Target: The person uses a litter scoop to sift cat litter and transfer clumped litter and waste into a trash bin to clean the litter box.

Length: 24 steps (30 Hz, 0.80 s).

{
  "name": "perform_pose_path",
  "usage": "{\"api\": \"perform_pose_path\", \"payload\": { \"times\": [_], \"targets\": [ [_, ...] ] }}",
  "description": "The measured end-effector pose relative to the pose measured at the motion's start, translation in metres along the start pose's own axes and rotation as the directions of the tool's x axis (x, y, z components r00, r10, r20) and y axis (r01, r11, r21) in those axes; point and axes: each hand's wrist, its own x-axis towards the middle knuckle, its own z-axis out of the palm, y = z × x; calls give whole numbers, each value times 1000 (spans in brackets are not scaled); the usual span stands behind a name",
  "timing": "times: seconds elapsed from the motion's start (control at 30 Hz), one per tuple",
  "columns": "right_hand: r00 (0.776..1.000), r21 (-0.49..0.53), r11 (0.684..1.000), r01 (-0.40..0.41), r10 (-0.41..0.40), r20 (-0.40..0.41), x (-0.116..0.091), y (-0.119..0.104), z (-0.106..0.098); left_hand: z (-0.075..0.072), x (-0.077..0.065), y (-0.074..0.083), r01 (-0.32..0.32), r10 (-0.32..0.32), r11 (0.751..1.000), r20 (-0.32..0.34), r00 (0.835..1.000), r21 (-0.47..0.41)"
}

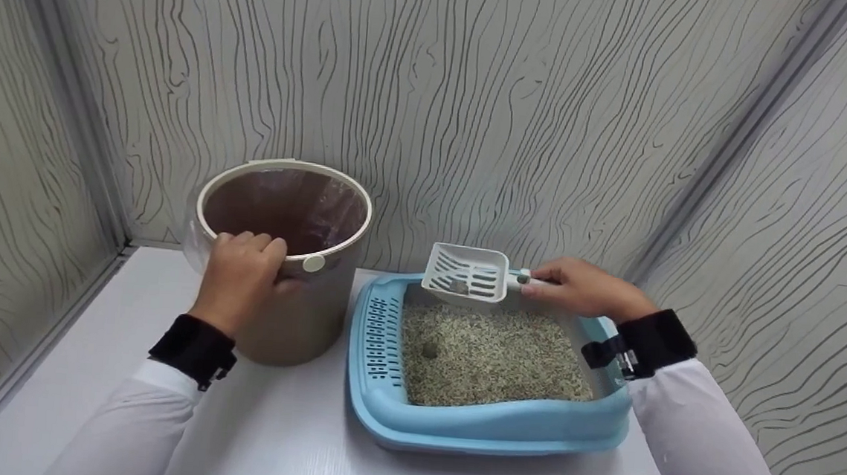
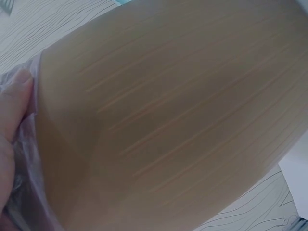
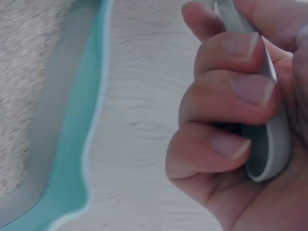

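My left hand (image 1: 241, 281) grips the near rim of a brown bin (image 1: 298, 326); its fingers curl over the edge and the thumb (image 2: 21, 89) presses the clear liner bag (image 2: 32, 149) outside. My right hand (image 1: 576, 287) holds a white slotted litter scoop (image 1: 493, 261) level over the back of a blue litter box (image 1: 485, 424). In the right wrist view the fingers wrap round the scoop handle (image 3: 276, 144). A small greyish clump (image 1: 457, 287) lies in the scoop. On the litter (image 1: 497, 354) sits a dark round clump (image 1: 430, 350).
Bin and litter box stand side by side on a white table (image 1: 290, 437), the bin to the left. A patterned wall (image 1: 418, 103) rises close behind both, with side walls at left and right. The box's left end has a perforated ledge (image 1: 379, 339).
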Motion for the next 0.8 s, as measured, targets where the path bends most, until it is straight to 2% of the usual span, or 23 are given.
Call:
{"api": "perform_pose_path", "payload": {
  "times": [0.23,0.37,0.5,0.57,0.63,0.67,0.7,0.73,0.77,0.8],
  "targets": [
    [999,13,999,32,-32,-20,34,-53,-24,2,-1,0,-8,8,1000,-14,1000,4],
    [998,16,999,42,-41,-48,60,-89,-28,3,-1,-1,-20,21,1000,-36,999,20],
    [994,-14,1000,9,-10,-111,87,-125,-17,4,0,0,-25,27,999,-50,998,41],
    [986,-72,997,-5,-7,-166,98,-141,-7,5,1,1,-24,26,999,-52,998,45],
    [970,-181,983,-15,-29,-241,109,-156,8,6,1,3,-23,25,999,-50,998,40],
    [955,-272,962,-9,-73,-289,114,-161,17,6,1,4,-22,24,999,-48,999,35],
    [928,-379,925,5,-146,-344,119,-165,27,7,1,4,-21,22,999,-44,999,31],
    [888,-494,870,6,-232,-398,124,-167,37,7,0,5,-21,22,999,-42,999,29],
    [832,-601,799,-13,-325,-450,129,-168,47,7,1,6,-18,19,999,-41,999,26],
    [766,-688,724,-46,-417,-490,133,-168,55,8,1,6,-17,18,1000,-40,999,22]
  ]
}}
